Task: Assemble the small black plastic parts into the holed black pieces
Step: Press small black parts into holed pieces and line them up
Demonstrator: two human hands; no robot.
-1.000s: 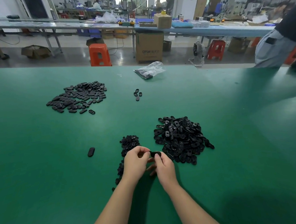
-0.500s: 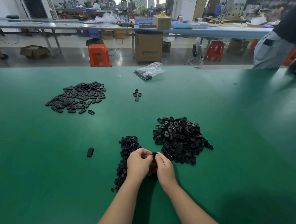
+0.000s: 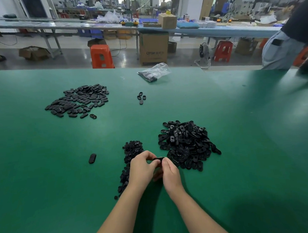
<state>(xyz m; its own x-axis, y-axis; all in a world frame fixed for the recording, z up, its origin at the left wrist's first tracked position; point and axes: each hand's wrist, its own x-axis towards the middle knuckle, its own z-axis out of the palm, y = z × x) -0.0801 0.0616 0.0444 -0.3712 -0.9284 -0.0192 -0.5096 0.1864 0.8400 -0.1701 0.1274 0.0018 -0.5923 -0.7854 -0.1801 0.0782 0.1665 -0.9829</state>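
Both hands met just in front of the heap of holed pieces (image 3: 186,145), which served as the reference for all positions on the green table (image 3: 45,177). The left hand (image 3: 141,168) and the right hand (image 3: 170,173) had their fingers curled inward, and together they pinched one black piece (image 3: 159,159) between the fingertips (only its upper edge showed, so whether a small part was already seated in it could not be told). The piece was held off the table, just beside the near-left edge of the heap. The pile of small parts (image 3: 132,152) lay immediately left of the heap and ran as a strip toward the person, partly hidden under the left wrist. A single oval piece (image 3: 92,158) lay alone, well left of the heap. A spread of flat pieces (image 3: 78,101) lay far beyond and left of the heap. Four loose pieces (image 3: 141,97) sat beyond the heap, and a clear plastic bag (image 3: 154,72) lay further beyond, near the table's far edge.
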